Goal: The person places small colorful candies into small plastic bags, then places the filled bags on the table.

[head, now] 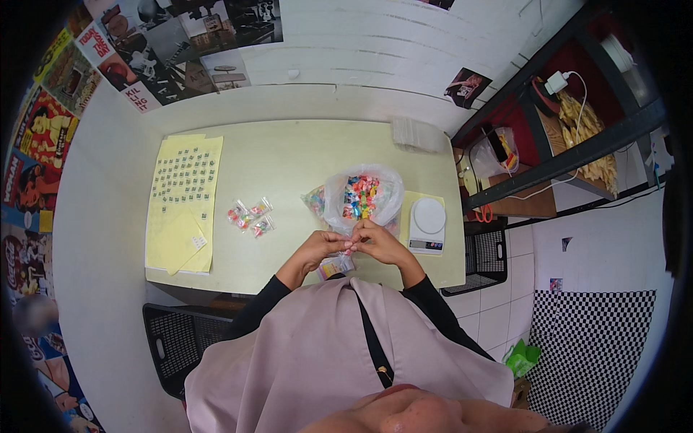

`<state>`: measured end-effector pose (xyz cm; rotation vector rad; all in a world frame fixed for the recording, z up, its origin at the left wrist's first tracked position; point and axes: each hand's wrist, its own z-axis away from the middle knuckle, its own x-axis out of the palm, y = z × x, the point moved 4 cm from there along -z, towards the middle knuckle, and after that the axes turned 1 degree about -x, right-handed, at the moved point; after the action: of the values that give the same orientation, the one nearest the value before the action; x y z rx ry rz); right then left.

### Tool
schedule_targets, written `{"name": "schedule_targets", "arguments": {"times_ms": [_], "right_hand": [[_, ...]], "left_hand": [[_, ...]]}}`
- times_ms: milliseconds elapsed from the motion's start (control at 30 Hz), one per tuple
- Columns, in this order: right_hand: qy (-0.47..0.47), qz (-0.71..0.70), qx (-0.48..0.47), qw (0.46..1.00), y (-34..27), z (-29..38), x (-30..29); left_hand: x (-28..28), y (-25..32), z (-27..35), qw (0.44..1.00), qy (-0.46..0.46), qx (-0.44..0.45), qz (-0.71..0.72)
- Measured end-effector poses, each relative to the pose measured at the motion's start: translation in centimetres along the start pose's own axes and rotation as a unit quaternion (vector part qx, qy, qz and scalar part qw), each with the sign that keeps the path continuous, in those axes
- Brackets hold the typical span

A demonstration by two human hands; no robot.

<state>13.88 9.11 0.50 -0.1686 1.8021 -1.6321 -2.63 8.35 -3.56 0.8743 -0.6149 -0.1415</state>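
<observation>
My left hand (324, 247) and my right hand (380, 242) meet at the near side of a clear plastic bag of colourful wrapped candies (361, 197). Their fingertips pinch a small clear packet (347, 251) with something reddish in it, mostly hidden by the fingers. Just below lies a pack of small plastic bags (335, 267) with a printed label, near the table's front edge. Several small filled zip bags (250, 216) lie to the left. Another bag with colourful contents (314, 201) shows beside the open candy bag. To the right is a white digital kitchen scale (427, 224).
Yellow sheets with small stickers (184, 216) lie at the table's left. A stack of clear plastic sleeves (417, 135) is at the back right. Black plastic crates stand at lower left (184, 341) and right (484, 260). A metal-framed shelf (563, 157) borders the right side.
</observation>
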Motion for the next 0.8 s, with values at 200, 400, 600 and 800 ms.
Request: {"name": "schedule_targets", "arguments": {"times_ms": [200, 400, 600, 800], "right_hand": [[0.116, -0.052, 0.103, 0.987, 2.1, -1.3, -1.6], [0.224, 0.223, 0.055, 0.947, 3.8, -3.6, -5.3], [0.194, 0.339, 0.100, 0.915, 6.8, -5.0, -5.4], [0.168, 0.341, 0.100, 0.920, 6.6, -4.3, -5.3]], "left_hand": [[-1.4, 0.7, 0.0, 0.996, 0.073, 0.037, -0.018], [-2.7, 1.7, -0.1, 0.990, 0.121, 0.067, 0.001], [-3.0, 2.1, -0.1, 0.987, 0.142, 0.073, 0.031], [-3.5, 2.0, 0.2, 0.986, 0.148, 0.046, 0.064]]}}
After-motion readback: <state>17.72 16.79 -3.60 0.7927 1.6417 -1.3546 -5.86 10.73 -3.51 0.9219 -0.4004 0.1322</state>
